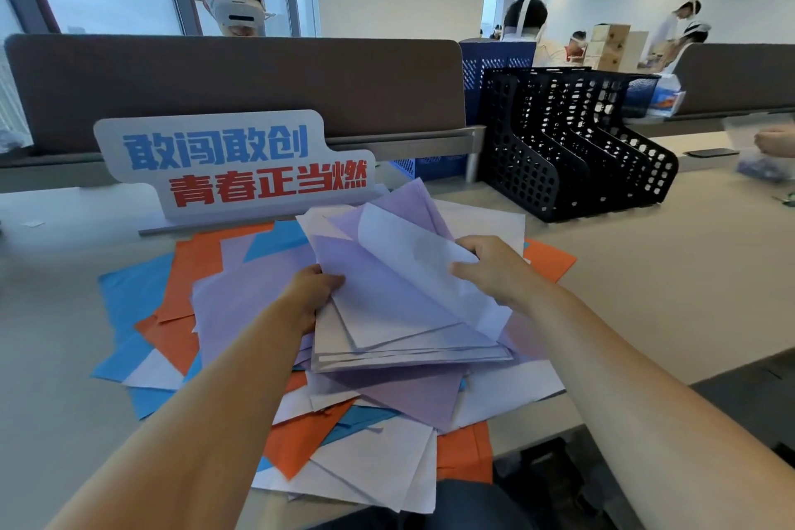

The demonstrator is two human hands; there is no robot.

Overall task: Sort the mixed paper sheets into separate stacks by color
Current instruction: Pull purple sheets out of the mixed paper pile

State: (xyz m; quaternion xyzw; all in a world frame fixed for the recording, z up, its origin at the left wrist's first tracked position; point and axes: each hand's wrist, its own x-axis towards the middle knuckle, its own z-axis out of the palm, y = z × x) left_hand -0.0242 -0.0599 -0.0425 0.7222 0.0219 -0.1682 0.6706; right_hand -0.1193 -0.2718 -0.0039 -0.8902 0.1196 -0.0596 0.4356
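Many loose sheets, blue, orange and white, lie on the bench left of and beneath both hands. The left hand grips the purple sheaf by its left edge. The right hand pinches the curling top sheet's right edge. Paper looks light, floppy and slippery, so pinch it at the edges.

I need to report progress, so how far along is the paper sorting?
No separate color stacks show yet. The left hand and right hand hold a mostly purple bundle. Left to sort: the pile on the desk, orange, blue, white and purple mixed.
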